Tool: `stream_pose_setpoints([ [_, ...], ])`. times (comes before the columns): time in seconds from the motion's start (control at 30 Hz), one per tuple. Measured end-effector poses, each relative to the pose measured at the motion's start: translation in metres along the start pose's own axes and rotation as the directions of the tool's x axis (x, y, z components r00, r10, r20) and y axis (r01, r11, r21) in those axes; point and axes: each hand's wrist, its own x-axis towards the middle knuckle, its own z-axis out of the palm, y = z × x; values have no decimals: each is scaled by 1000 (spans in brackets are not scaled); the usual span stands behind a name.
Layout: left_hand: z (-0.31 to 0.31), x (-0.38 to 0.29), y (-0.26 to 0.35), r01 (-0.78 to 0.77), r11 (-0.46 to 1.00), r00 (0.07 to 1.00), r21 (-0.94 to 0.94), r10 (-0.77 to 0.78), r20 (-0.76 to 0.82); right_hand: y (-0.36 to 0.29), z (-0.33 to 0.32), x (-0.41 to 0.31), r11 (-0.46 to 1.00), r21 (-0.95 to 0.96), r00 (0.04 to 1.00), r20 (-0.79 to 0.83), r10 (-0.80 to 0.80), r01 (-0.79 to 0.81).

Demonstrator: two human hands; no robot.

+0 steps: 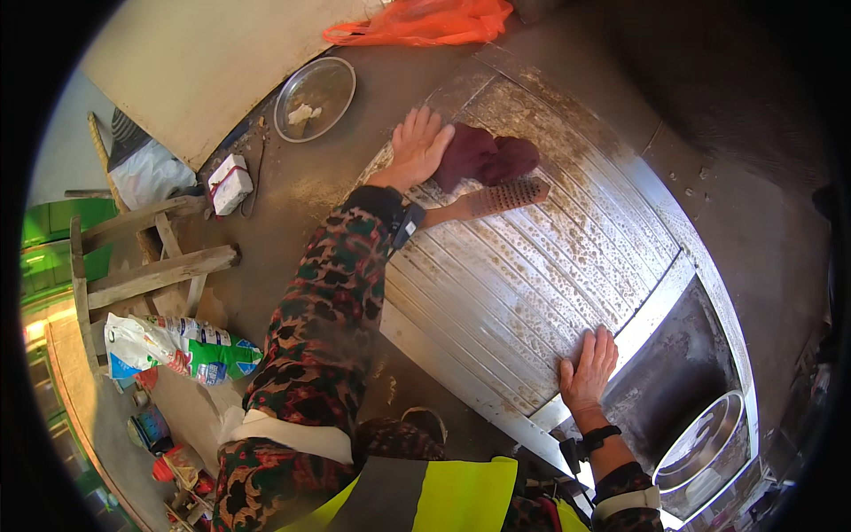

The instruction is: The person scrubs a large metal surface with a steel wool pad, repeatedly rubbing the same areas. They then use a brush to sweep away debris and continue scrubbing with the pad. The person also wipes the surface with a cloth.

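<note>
A metal door panel (485,279) with slat-like ridges lies on the floor before me, spotted with brown stains and wet patches. My left hand (419,147) is laid flat at its far left edge, the thumb against a crumpled dark red cloth (488,156). Just below the cloth, a wooden-handled wire brush (495,201) rests bristles up, its handle end partly behind my left wrist. Nearer to me, my right hand (590,369) touches the panel's lower right part by the crossbar (658,289), fingers spread, holding nothing.
A metal basin (699,442) stands within the frame's open section at right. Another round basin (316,100) sits on the floor beyond my left arm. At left are a wooden stool (159,266), a printed plastic bag (183,349) and a white block (231,185). An orange plastic bag (425,23) lies at the top.
</note>
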Motion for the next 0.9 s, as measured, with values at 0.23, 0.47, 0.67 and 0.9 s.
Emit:
stream_pose_setpoints([
  [0.23,-16,-36,7,2,998,951,-56,15,308,-5,-3,5,998,4,993,-101,-55,55],
  [0.47,11,-133,71,-87,996,984,-3,86,-156,0,8,-2,1000,-11,996,-94,-4,3],
  [0.67,13,-149,154,-20,973,978,-230,67,196,-29,-11,32,988,14,987,-46,155,-154],
  [0.9,-8,-145,126,116,897,993,-426,-102,55,-86,-53,174,966,240,946,-280,161,-93],
])
